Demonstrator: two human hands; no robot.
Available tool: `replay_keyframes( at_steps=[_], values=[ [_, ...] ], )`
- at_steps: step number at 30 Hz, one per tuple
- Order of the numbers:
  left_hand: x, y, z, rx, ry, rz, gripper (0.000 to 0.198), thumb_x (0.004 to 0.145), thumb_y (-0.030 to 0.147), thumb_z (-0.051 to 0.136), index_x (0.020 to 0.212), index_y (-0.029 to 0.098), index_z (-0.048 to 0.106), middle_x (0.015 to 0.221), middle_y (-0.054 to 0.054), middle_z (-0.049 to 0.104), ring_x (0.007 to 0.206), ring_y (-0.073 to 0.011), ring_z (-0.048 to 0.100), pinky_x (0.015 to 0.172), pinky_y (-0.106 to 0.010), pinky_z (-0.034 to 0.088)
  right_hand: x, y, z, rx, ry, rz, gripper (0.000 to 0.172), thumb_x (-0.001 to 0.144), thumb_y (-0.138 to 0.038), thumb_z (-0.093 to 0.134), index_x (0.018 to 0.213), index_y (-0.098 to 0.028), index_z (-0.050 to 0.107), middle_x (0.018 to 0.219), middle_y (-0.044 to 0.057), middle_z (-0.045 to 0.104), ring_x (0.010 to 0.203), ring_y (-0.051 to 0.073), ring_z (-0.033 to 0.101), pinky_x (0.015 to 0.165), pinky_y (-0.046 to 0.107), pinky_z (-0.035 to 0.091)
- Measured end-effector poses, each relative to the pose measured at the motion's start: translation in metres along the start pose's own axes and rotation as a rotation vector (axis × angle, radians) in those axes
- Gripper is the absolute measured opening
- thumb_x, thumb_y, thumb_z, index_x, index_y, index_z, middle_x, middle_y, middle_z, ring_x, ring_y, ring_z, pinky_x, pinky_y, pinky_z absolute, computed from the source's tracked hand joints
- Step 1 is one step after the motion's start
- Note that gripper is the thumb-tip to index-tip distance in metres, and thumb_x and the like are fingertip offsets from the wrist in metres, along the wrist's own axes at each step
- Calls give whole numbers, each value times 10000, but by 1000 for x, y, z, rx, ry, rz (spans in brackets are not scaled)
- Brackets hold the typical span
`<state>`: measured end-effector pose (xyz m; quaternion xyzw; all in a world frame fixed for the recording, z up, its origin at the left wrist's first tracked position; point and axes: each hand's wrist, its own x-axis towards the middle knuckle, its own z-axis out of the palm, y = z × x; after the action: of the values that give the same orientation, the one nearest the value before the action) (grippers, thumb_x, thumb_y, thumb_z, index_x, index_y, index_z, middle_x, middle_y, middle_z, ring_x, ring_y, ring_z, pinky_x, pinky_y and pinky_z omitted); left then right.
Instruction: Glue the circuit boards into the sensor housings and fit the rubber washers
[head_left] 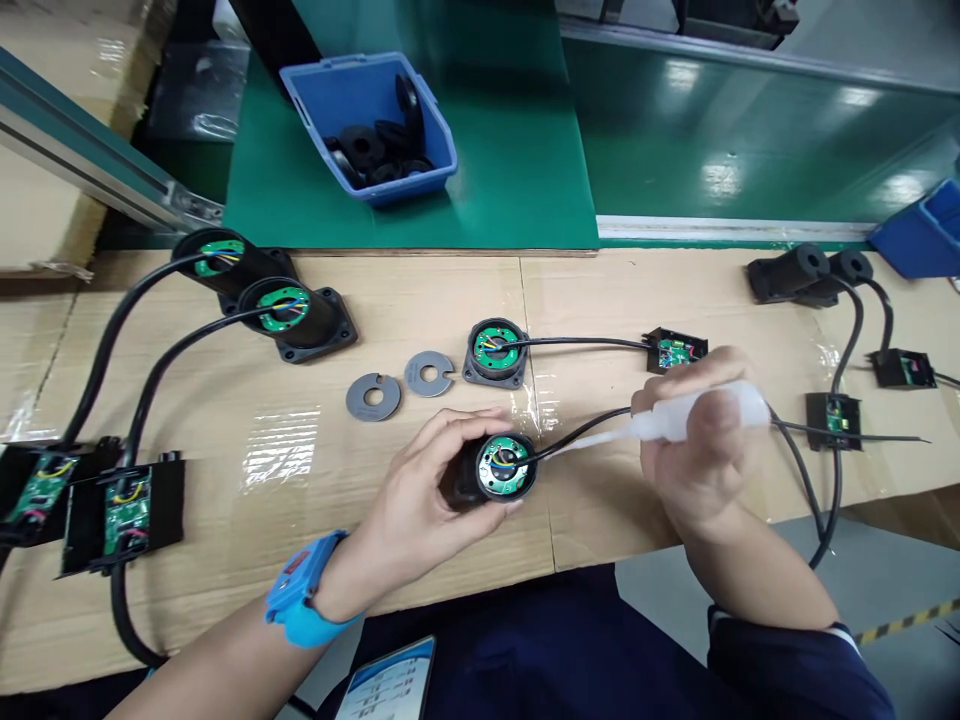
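Housing point(459, 480) is being clasped in left hand point(416, 500), open face turned rightward, so right hand point(701, 465), gripping bottle point(679, 418), is aiming its tip inside.

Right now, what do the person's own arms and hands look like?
Both the left hand and the right hand are bare, without gloves. The left wrist wears a bright blue wristband with a reddish patch on top; that forearm is uncovered. The right arm has a dark navy sleeve with a thin pale cuff edge.
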<state>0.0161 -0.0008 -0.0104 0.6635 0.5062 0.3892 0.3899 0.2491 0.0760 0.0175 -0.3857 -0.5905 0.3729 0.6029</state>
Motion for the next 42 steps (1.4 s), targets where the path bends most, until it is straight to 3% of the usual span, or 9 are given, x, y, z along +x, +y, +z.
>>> replay_keyframes(
  at_steps=[3, 7, 11, 15, 24, 35, 42],
  values=[
    [1, -4, 2, -87, -50, -23, 504, 832, 236, 795, 1293, 265, 593, 1333, -125, 637, 1307, -298, 615, 1101, -504, 541, 1, 4, 4, -2, 30, 64, 309, 942, -527, 667, 807, -253, 619, 669, -15, 561, 461, 123, 466, 398, 297, 335],
    [2, -1, 2, -231, -100, -75, 515, 817, 201, 804, 1287, 253, 598, 1373, -133, 639, 1356, -298, 589, 1137, -479, 518, -5, 2, 11, 52, -102, 58, 265, 943, -493, 687, 864, -243, 649, 704, -10, 585, 532, 130, 532, 446, 287, 392],
    [1, 3, 3, -308, -161, -118, 567, 783, 198, 846, 1295, 259, 611, 1382, -130, 649, 1309, -299, 628, 1113, -450, 542, -9, -2, 18, 99, -228, 25, 163, 934, -365, 736, 903, -220, 669, 726, -28, 593, 544, 90, 515, 464, 247, 401],
    [-2, 2, 4, -355, -170, -182, 610, 742, 231, 892, 1287, 300, 626, 1328, -77, 681, 1241, -272, 665, 1107, -402, 540, -8, -5, 20, 48, -287, 35, 163, 949, -381, 715, 905, -234, 659, 760, -29, 607, 587, 98, 536, 501, 246, 438],
    [0, 3, 8, -424, -182, -216, 653, 728, 214, 906, 1291, 376, 620, 1311, 16, 676, 1242, -187, 642, 1091, -266, 515, -7, -7, 22, 57, -327, 40, 167, 953, -355, 706, 876, -233, 622, 725, -53, 566, 567, 78, 518, 495, 228, 413],
    [-1, 3, 7, -411, -179, -207, 628, 734, 223, 901, 1280, 353, 619, 1305, -4, 680, 1230, -194, 652, 1083, -291, 529, -7, -6, 20, 4, -301, 29, 162, 958, -361, 705, 900, -232, 625, 725, -56, 589, 569, 78, 527, 502, 226, 424],
    [-2, 0, 6, -372, -198, -205, 609, 748, 274, 894, 1284, 311, 607, 1305, -57, 679, 1215, -248, 670, 1086, -382, 547, -8, -6, 18, -5, -289, 65, 165, 953, -357, 711, 888, -234, 622, 755, -46, 628, 589, 84, 547, 511, 226, 432]
  ],
)
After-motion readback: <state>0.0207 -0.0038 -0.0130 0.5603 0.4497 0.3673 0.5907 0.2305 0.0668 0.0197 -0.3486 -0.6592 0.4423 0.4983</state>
